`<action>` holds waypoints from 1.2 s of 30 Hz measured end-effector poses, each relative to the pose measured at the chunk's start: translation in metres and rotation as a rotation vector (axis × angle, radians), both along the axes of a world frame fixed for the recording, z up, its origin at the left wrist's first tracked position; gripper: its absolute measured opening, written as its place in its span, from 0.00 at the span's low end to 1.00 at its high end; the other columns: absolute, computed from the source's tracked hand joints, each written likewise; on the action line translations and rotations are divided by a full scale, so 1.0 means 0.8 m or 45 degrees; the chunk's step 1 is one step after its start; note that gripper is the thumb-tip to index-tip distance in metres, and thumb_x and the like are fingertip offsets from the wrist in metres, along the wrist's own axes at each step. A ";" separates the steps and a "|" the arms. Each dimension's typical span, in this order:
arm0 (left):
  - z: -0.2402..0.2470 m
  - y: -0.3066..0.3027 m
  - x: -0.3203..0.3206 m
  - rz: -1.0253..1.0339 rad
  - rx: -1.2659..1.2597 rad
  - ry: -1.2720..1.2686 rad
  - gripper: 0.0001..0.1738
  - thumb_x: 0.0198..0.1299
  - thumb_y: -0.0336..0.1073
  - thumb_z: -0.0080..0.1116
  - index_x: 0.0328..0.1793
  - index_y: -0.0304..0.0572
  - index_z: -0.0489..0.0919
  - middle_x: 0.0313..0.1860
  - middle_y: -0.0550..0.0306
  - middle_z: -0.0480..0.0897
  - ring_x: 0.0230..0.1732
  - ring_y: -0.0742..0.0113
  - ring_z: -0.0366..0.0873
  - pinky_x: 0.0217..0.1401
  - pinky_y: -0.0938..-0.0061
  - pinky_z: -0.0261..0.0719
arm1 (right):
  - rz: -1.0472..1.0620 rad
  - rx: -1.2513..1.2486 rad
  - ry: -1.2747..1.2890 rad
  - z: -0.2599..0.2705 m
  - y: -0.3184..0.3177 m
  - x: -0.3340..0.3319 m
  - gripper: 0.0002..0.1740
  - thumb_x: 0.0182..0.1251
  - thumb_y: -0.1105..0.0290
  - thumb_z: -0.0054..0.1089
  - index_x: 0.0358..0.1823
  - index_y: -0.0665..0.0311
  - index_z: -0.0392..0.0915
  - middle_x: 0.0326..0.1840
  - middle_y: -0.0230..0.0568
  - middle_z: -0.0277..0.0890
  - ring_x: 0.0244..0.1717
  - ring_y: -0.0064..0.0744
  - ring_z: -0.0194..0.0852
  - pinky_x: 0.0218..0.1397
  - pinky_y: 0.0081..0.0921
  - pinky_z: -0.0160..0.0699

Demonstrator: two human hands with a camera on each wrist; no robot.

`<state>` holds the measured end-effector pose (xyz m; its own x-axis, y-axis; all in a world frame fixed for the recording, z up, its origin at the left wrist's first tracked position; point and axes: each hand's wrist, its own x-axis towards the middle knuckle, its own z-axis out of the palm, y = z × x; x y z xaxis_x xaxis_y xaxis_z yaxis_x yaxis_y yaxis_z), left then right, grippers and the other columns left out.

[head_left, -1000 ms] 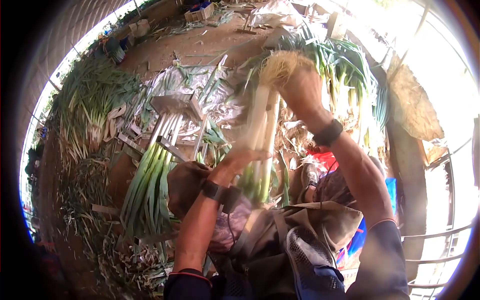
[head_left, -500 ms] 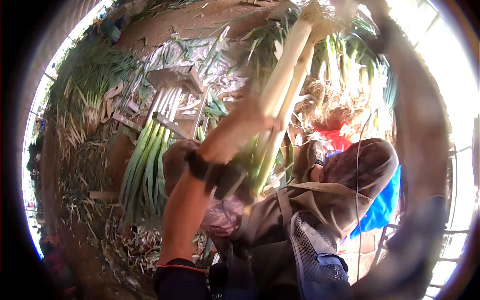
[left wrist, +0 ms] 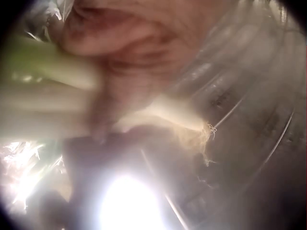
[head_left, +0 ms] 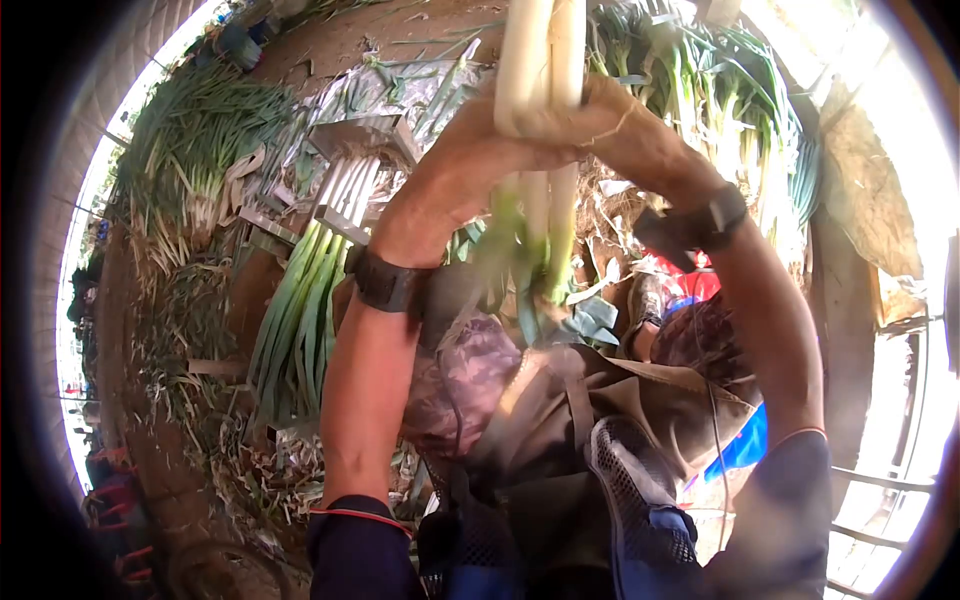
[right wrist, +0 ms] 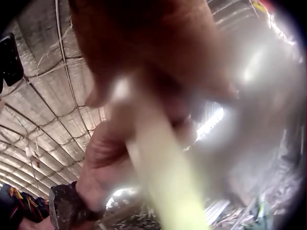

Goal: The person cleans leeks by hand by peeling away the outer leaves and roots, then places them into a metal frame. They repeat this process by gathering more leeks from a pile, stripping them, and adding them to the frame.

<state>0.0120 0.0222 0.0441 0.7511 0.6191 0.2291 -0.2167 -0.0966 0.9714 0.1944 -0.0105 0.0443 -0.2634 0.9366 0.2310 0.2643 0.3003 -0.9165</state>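
Note:
Both hands grip a few thick leeks, held up in front of the body with white shanks above and green lower parts below. My left hand wraps round them from the left and my right hand from the right, the two meeting at the shanks. In the left wrist view, pale root ends with stringy roots stick out beyond the left hand. The right wrist view has a blurred leek shank below the right hand, with the left hand beside it.
A metal frame on the left holds several leeks. Leek heaps lie at the far left and right. Leaf trimmings cover the ground. A red bag is by the right leg.
My right hand let go of the root end, swung out to the right, and came back to grip the shanks beside my left hand. The left hand moved higher and the leeks rose.

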 end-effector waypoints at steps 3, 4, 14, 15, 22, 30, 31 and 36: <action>0.008 -0.001 0.003 -0.073 0.005 -0.039 0.26 0.57 0.34 0.71 0.61 0.33 0.77 0.50 0.47 0.83 0.48 0.60 0.83 0.54 0.65 0.83 | 0.039 -0.029 0.299 0.024 -0.011 -0.012 0.26 0.63 0.50 0.69 0.48 0.67 0.84 0.40 0.41 0.85 0.41 0.27 0.83 0.44 0.24 0.84; 0.013 -0.006 -0.004 -0.068 0.001 -0.034 0.26 0.57 0.34 0.71 0.61 0.33 0.77 0.50 0.47 0.83 0.48 0.60 0.83 0.54 0.65 0.83 | 0.013 -0.016 0.244 0.028 -0.016 -0.012 0.25 0.62 0.50 0.69 0.47 0.66 0.84 0.39 0.40 0.85 0.40 0.27 0.83 0.44 0.24 0.84; 0.002 -0.024 -0.002 0.025 -0.065 0.219 0.25 0.54 0.40 0.74 0.57 0.39 0.80 0.53 0.48 0.84 0.51 0.62 0.84 0.60 0.67 0.81 | -0.023 -0.109 0.568 0.110 -0.082 -0.032 0.34 0.66 0.45 0.64 0.60 0.68 0.73 0.49 0.45 0.79 0.56 0.37 0.77 0.60 0.36 0.80; 0.000 -0.026 0.000 -0.011 -0.046 0.146 0.26 0.54 0.38 0.74 0.58 0.40 0.79 0.53 0.48 0.84 0.53 0.63 0.83 0.61 0.66 0.80 | 0.105 -0.106 0.562 0.097 -0.064 -0.025 0.35 0.65 0.43 0.63 0.59 0.68 0.73 0.49 0.44 0.79 0.54 0.36 0.78 0.58 0.35 0.81; -0.021 -0.008 -0.027 -0.015 -0.193 -0.149 0.25 0.57 0.41 0.70 0.58 0.39 0.79 0.54 0.44 0.83 0.54 0.60 0.83 0.58 0.65 0.82 | -0.680 0.617 -0.608 0.040 -0.038 -0.013 0.32 0.66 0.44 0.63 0.53 0.70 0.78 0.33 0.44 0.84 0.34 0.28 0.85 0.33 0.29 0.85; -0.013 0.023 -0.047 0.624 0.060 0.027 0.18 0.52 0.33 0.72 0.47 0.30 0.84 0.42 0.42 0.86 0.46 0.59 0.84 0.52 0.66 0.83 | -0.154 0.010 -1.318 -0.118 -0.081 -0.076 0.05 0.73 0.68 0.52 0.42 0.60 0.75 0.20 0.34 0.73 0.19 0.29 0.74 0.19 0.32 0.71; -0.012 0.026 -0.055 0.672 0.070 0.035 0.17 0.52 0.32 0.72 0.47 0.30 0.84 0.41 0.42 0.86 0.46 0.58 0.84 0.53 0.66 0.83 | -0.137 0.245 -1.259 -0.127 -0.093 -0.080 0.05 0.72 0.69 0.52 0.43 0.60 0.75 0.19 0.34 0.72 0.17 0.29 0.72 0.18 0.32 0.70; 0.008 0.038 -0.101 0.573 0.076 -0.102 0.20 0.56 0.26 0.66 0.55 0.29 0.78 0.48 0.38 0.84 0.51 0.49 0.84 0.60 0.61 0.83 | 0.178 0.082 -1.138 -0.270 -0.129 -0.064 0.09 0.63 0.70 0.54 0.32 0.64 0.83 0.23 0.42 0.77 0.23 0.39 0.78 0.24 0.41 0.74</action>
